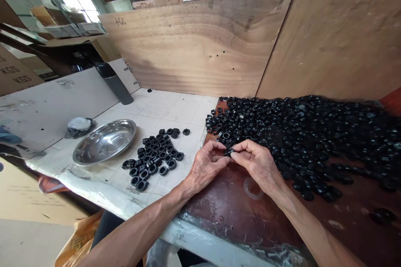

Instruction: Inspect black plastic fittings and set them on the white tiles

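Both hands meet at the left edge of a large pile of black plastic parts (300,129) on the dark red board. My left hand (208,162) pinches a small black part (229,152) between thumb and fingers. My right hand (255,160) grips the same part from the other side; its exact shape is partly hidden by the fingertips. To the left, on the white covered surface, lies a flat group of black ring-like parts (155,150), several of them touching.
A shiny metal bowl (106,142) stands at the left beside a wrapped white roll (79,124). Behind it a dark grey bottle (117,85) leans at the side panel (53,104). A tall plywood board (194,50) closes off the back.
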`<state>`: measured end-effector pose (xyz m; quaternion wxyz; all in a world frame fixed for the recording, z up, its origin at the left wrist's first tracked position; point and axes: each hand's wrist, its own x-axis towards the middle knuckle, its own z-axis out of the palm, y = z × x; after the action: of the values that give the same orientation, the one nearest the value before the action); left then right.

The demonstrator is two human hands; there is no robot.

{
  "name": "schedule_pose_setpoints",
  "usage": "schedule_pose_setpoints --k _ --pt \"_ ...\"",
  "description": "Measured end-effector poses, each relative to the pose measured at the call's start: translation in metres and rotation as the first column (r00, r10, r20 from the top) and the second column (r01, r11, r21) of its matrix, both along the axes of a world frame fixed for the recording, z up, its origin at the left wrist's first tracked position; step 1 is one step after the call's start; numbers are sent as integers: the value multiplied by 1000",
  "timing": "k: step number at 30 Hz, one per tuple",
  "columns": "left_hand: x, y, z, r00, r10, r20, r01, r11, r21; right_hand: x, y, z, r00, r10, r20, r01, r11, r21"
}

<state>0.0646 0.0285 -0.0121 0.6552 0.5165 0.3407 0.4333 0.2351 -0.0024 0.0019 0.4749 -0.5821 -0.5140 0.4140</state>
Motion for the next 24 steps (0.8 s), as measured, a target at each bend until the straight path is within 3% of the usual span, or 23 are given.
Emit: schedule_pose_setpoints --k 5,11,16,21,24 --pt "-2 -3 5 997 3 72 -4 1000 20 1 -3 6 993 31 116 -45 991 126" --pt "-6 -3 -1 995 93 26 -96 954 284 5 -5 6 968 28 251 -57 993 108" --pt "-10 -1 -4 995 75 -63 -35 875 483 2 -8 11 904 46 425 -140 971 193" --pt "-10 -1 1 993 71 -94 -16 872 489 -4 -8 9 906 -30 422 -91 960 263" --pt "-9 -1 2 990 98 -104 -41 892 450 -4 -10 11 915 -3 403 -113 958 262"
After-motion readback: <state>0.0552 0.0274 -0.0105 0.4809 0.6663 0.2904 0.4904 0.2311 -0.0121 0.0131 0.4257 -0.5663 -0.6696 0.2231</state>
